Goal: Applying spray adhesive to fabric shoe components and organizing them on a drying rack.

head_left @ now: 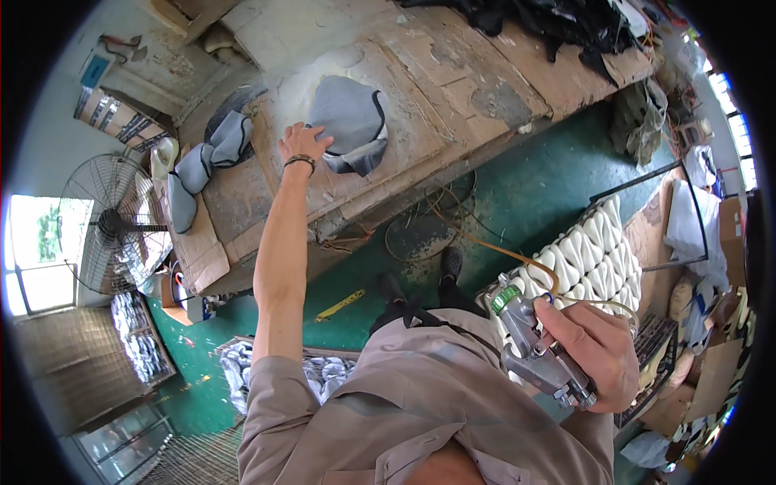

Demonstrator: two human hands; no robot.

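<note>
My left hand (305, 143) reaches out over the workbench (420, 121), its fingers spread at the left edge of a grey fabric piece with black edging (346, 109). Whether the fingertips press on the piece is hard to make out. Just below that piece lies a crumpled grey and black one (358, 158). In my right hand (594, 347), close to my body, is a metal spray gun (541, 352) with a green ring at one end; my fingers wrap round its body. A brownish hose (517, 252) runs near it. More grey pieces (194, 166) lie along the bench's left end.
A wire fan (113, 218) stands left of the bench. White moulded pieces (586, 250) fill a rack at my right. Grey-white bundles (238, 372) lie in a tray by my left side. Black material (541, 24) covers the bench's far right. Cables loop over the green floor (339, 283).
</note>
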